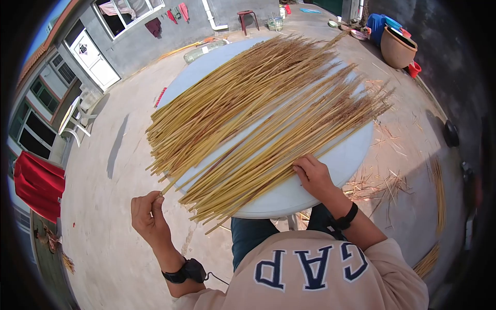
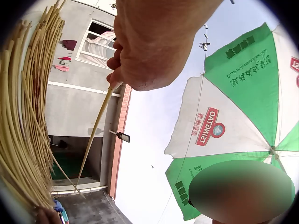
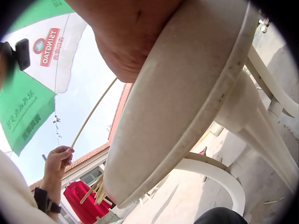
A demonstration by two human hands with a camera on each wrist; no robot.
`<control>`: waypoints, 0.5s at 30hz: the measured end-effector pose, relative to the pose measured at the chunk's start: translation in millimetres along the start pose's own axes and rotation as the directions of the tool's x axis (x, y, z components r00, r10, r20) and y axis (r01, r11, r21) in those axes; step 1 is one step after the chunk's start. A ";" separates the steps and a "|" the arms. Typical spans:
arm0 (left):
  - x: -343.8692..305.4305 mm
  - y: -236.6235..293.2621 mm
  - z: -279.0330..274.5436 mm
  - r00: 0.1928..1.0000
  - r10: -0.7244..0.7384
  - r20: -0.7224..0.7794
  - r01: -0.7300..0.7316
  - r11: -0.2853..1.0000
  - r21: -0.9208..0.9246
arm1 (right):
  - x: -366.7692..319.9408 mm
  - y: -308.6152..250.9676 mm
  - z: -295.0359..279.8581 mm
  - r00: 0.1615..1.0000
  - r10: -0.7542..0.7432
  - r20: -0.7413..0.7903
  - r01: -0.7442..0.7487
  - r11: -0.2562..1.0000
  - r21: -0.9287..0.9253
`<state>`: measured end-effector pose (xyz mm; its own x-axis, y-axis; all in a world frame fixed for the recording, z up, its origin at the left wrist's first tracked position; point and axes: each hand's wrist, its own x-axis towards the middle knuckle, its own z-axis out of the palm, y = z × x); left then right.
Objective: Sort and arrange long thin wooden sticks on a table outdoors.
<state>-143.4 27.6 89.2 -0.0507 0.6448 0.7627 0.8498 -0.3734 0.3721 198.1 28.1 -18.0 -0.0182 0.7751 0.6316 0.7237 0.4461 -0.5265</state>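
Observation:
Long yellow stalks with brown feathery heads lie in two groups on a round white table [image 1: 356, 150], a larger pile [image 1: 206, 108] at the back and a looser one [image 1: 248, 165] nearer the body. The left hand [image 1: 150, 217], off the table's left edge, pinches the end of one stalk [image 2: 96, 126] between thumb and fingers. On the near group's front edge rests the right hand [image 1: 316, 178], its fingers bent at the stalks; whether it grips one cannot be told. In the right wrist view the pinched stalk [image 3: 91, 114] runs from the left hand [image 3: 57, 163] up behind the right hand [image 3: 126, 37].
Stalk scraps [image 1: 387, 186] litter the ground right of the table. A clay pot [image 1: 398, 49] stands at the back right, a red stool [image 1: 248, 20] by the wall, a white chair [image 1: 76, 119] at the left. A green and white umbrella [image 2: 243, 79] is overhead.

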 end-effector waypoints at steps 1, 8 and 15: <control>-2.7 0.7 2.2 0.995 -0.039 0.095 0.043 0.998 -0.039 | 0.0 0.7 -0.4 1.000 0.014 0.005 -0.015 1.000 0.015; -15.4 -17.4 6.5 0.893 -0.223 0.392 0.337 0.907 -0.251 | -2.3 5.7 -0.2 0.993 0.116 0.003 -0.115 0.989 0.089; -18.9 -31.5 -2.1 0.792 -0.438 0.426 0.608 0.500 -0.616 | -0.8 7.0 0.0 0.990 0.129 -0.048 -0.125 0.988 0.086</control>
<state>-170.3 25.8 64.2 -0.1892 0.9580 0.2157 0.0710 -0.2058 0.9760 203.3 30.7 -22.2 0.1091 0.8037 0.5850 0.6580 0.3827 -0.6485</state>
